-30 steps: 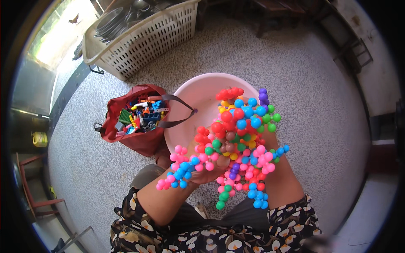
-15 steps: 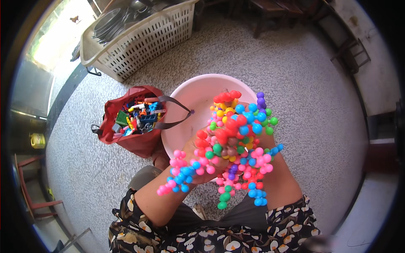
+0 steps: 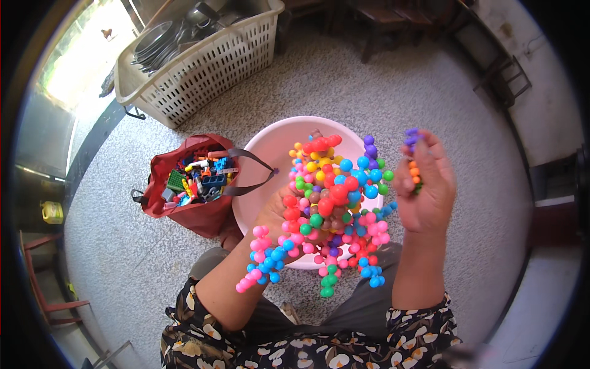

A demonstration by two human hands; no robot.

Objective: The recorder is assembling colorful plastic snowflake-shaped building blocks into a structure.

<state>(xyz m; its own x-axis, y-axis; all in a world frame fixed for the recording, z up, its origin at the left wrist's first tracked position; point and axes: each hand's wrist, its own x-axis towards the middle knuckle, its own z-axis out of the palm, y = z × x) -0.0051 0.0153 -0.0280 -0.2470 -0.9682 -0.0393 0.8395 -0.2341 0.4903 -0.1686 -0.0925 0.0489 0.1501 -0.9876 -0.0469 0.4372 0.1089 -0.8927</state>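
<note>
A big cluster of joined plastic ball pieces (image 3: 335,197) in red, blue, pink, green, yellow and purple hangs over the pink basin (image 3: 258,144). My left hand (image 3: 275,212) is closed on it from the left side, its fingers mostly covered by the balls. Off to the right, apart from the cluster, my right hand (image 3: 430,190) is raised and pinches a short ball-piece strand (image 3: 413,167). Purple, orange and green parts of that strand show between the fingers, slightly blurred.
Left of the basin stands a red bag (image 3: 206,221) full of small toy bricks (image 3: 200,178), its dark strap (image 3: 255,157) lying over the basin's rim. Farther back is a white slatted basket (image 3: 209,74) holding pans. Dark wooden furniture (image 3: 387,18) stands at the far side.
My right hand has come away from the cluster to the right, carrying a short strand. My left hand keeps the cluster over the basin, shifted slightly left.
</note>
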